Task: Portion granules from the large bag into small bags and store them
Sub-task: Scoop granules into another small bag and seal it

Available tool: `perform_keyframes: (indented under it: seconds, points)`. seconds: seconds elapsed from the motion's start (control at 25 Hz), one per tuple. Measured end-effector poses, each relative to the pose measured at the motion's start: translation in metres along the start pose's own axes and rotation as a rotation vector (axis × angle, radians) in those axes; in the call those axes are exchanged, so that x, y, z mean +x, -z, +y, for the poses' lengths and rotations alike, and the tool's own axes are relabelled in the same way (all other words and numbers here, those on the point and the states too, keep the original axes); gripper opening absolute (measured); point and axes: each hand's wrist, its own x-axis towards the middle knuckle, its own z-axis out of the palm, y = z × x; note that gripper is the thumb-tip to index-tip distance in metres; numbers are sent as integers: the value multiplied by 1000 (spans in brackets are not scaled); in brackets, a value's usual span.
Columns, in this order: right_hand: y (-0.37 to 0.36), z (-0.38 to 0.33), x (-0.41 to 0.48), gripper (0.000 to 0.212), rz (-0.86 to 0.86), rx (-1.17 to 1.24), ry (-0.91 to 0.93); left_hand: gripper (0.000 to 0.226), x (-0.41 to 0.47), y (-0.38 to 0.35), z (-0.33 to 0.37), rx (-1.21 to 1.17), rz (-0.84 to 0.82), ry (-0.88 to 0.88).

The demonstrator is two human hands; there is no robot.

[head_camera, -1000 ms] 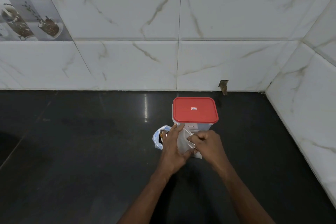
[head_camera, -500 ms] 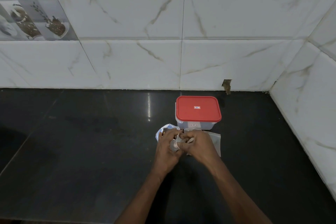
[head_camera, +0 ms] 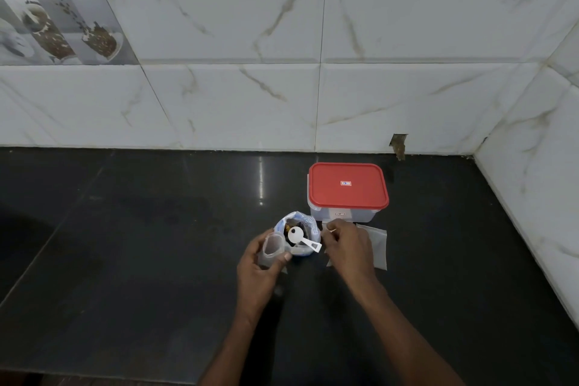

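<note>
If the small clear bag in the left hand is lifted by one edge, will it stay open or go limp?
Probably limp: the small bag is thin film, and its mouth looks open only where the left hand holds it. Likely very light, since it appears empty.

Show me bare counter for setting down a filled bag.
Free: the black counter left of the large bag, back to the tiled wall; also the strip right of the red-lidded container. Crowded: before that container, around the scoop and flat clear bags.
</note>
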Motion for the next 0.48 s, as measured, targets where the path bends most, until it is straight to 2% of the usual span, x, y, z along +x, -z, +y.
perform_keyframes:
  seconds: [0.12,0.32,0.4,0.48]
  points:
    - [-22,4,5,26,-115,-167,-6,53,4,8,-13,-1,52,85]
    - [-50,7,7,13,-117,-210,-31,79,6,-2,-30,66,38,177]
    - [-51,6,8,13,-93,-196,-9,71,10,-6,-36,69,23,178]
    - [-52,5,10,16,-52,-195,56,49,14,-8,-38,33,16,166]
